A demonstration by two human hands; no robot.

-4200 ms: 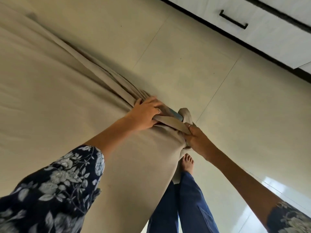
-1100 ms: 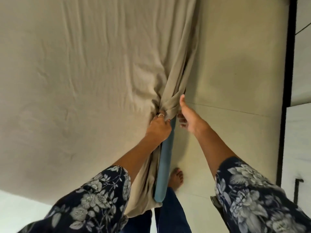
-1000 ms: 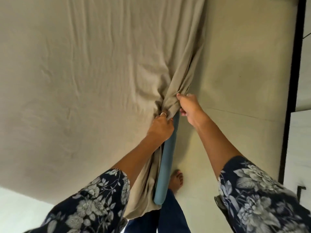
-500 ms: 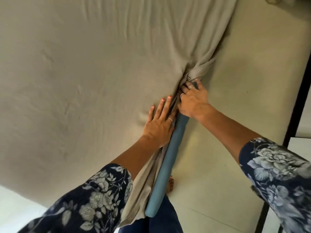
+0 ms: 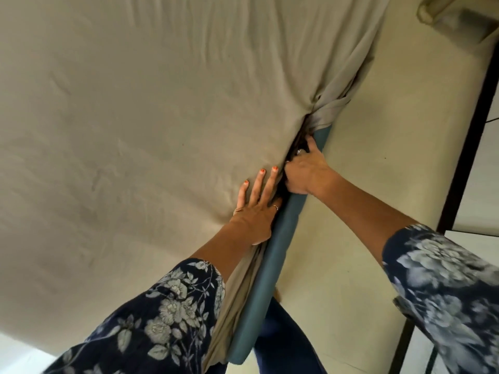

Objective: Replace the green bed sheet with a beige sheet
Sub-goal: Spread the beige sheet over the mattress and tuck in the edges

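beige sheet (image 5: 151, 125) covers the bed; left hand (image 5: 256, 209) presses flat, fingers straight, while right hand (image 5: 303, 172) seems to grip the blue frame edge (image 5: 270, 271), tucking mid-step; next, push the knotted corner (image 5: 330, 109) down.

L hand (image 5: 256, 209) flat on beige sheet (image 5: 140, 125); R hand (image 5: 305, 174) pushes fabric betw. mattress & blue bed frame (image 5: 272, 263).
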